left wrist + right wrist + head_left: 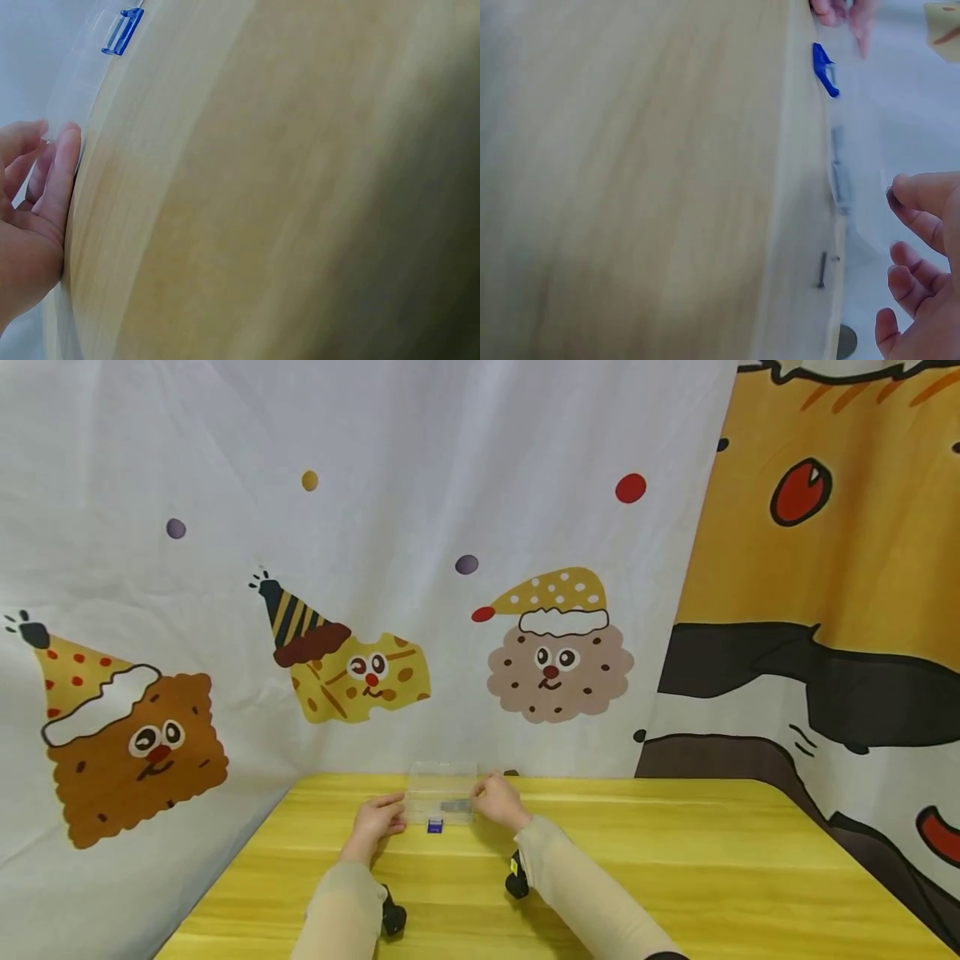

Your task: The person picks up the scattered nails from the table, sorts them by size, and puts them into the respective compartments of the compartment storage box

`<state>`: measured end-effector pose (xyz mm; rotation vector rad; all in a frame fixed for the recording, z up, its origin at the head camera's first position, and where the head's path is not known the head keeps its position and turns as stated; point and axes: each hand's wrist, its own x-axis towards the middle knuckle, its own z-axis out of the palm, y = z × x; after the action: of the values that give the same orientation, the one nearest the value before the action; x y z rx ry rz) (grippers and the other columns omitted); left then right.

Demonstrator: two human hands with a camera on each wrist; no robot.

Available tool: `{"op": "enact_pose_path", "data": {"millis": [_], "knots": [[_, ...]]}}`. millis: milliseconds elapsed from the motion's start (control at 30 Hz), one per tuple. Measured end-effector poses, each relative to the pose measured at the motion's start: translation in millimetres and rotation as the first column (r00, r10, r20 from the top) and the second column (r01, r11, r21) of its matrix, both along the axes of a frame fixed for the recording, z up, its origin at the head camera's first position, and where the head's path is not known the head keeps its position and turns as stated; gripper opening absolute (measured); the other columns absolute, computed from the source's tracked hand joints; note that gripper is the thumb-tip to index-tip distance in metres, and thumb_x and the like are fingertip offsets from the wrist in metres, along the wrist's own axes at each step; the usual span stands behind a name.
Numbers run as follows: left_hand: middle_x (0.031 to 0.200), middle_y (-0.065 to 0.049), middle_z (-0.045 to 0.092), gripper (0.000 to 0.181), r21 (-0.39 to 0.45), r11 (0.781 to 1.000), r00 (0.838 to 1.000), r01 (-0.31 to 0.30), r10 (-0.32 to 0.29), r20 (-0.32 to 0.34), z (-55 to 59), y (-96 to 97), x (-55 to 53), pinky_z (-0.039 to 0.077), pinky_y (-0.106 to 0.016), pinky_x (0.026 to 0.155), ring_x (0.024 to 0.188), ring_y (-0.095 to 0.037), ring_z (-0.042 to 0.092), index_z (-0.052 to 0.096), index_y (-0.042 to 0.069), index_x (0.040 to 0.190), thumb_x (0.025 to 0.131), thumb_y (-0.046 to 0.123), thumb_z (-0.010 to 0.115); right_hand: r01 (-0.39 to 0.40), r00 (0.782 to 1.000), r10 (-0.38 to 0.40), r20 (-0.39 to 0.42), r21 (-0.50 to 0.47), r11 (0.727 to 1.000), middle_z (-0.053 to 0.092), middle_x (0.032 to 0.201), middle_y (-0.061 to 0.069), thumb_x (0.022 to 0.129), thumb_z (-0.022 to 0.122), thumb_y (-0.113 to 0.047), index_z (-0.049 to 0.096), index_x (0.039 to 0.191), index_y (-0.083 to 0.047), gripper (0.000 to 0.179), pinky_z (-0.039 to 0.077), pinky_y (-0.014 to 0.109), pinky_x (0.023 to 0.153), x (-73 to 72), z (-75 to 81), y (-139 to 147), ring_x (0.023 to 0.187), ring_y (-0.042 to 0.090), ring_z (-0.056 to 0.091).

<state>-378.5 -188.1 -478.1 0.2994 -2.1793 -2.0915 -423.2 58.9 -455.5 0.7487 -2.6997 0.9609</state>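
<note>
A clear plastic box (420,815) with its lid raised stands at the table's far edge, a blue latch (435,827) on its front. Grey metal-looking pieces (840,176) lie inside, blurred through the plastic. My left hand (379,818) grips the box's left end, thumb and fingers on either side of its wall. At the right end is my right hand (498,800), its thumb and index finger pinching a small dark piece (890,197), mostly hidden by the fingertips. A screw (823,270) and a smaller metal bit (836,259) lie on the table below this hand.
The yellow wood-grain table (660,860) reaches back to a white curtain (420,485) printed with cartoon snacks. This curtain hangs close behind the box. A black wrist camera hangs under each sleeve, the right one (517,875) over the table's middle.
</note>
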Motion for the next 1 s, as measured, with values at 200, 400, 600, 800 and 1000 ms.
{"op": "enact_pose_path", "data": {"millis": [200, 400, 600, 800, 1000], "knots": [[0.083, -0.023, 0.066, 0.036, -0.017, 1.000, 1.000, 0.000, 0.000, -0.011, 3.0, -3.7, -2.0, 0.060, -0.028, 0.062, 0.064, -0.017, 0.065, 0.054, -0.013, 0.129, 0.095, 0.000, 0.055, -0.016, 0.999, 0.021, 0.033, -0.127, 0.992, 0.064, 0.102, 0.017, 0.091, 0.062, -0.006, 0.075, 0.085, 0.001, 0.016, 0.046, 0.052, 0.095, 3.6, 9.2, 17.1, 0.101, 0.035, 0.056], [0.079, -0.021, 0.065, 0.038, -0.005, 1.000, 1.000, 0.006, -0.006, -0.012, 4.6, -5.2, 0.1, 0.060, -0.028, 0.061, 0.062, -0.017, 0.065, 0.052, -0.014, 0.130, 0.095, 0.000, 0.054, 0.024, 0.991, 0.009, 0.137, -0.239, 0.971, 0.071, 0.089, 0.011, 0.090, 0.066, -0.006, 0.075, 0.090, 0.004, 0.013, 0.056, 0.039, 0.076, 7.9, 3.1, 35.8, 0.081, 0.022, 0.064], [0.079, -0.019, 0.066, 0.038, 0.001, 1.000, 1.000, 0.001, -0.001, 0.001, 4.4, -2.0, 1.2, 0.059, -0.026, 0.059, 0.063, -0.016, 0.065, 0.053, -0.013, 0.130, 0.095, 0.000, 0.055, 0.065, 0.965, 0.025, 0.261, -0.331, 0.941, 0.072, 0.096, 0.015, 0.088, 0.069, -0.006, 0.074, 0.097, 0.007, 0.017, 0.057, 0.035, 0.076, 11.6, -9.3, 49.4, 0.090, 0.026, 0.065], [0.077, -0.017, 0.066, 0.039, 0.014, 1.000, 1.000, 0.014, -0.014, 0.010, 3.7, 1.4, 0.4, 0.059, -0.026, 0.059, 0.062, -0.016, 0.065, 0.052, -0.013, 0.131, 0.095, 0.000, 0.055, 0.050, 0.950, 0.058, 0.306, -0.333, 0.942, 0.071, 0.101, 0.015, 0.088, 0.070, -0.006, 0.073, 0.100, 0.006, 0.018, 0.055, 0.041, 0.085, 12.6, -18.3, 58.0, 0.101, 0.031, 0.063], [0.079, -0.018, 0.066, 0.039, 0.008, 1.000, 1.000, 0.023, -0.023, 0.006, 1.8, -0.5, -0.1, 0.059, -0.027, 0.061, 0.063, -0.017, 0.065, 0.051, -0.014, 0.132, 0.096, 0.000, 0.054, 0.066, 0.939, 0.040, 0.342, -0.292, 0.954, 0.071, 0.103, 0.012, 0.082, 0.075, -0.008, 0.077, 0.095, 0.001, 0.016, 0.050, 0.049, 0.093, 14.0, -20.4, 59.3, 0.107, 0.033, 0.061]]}}
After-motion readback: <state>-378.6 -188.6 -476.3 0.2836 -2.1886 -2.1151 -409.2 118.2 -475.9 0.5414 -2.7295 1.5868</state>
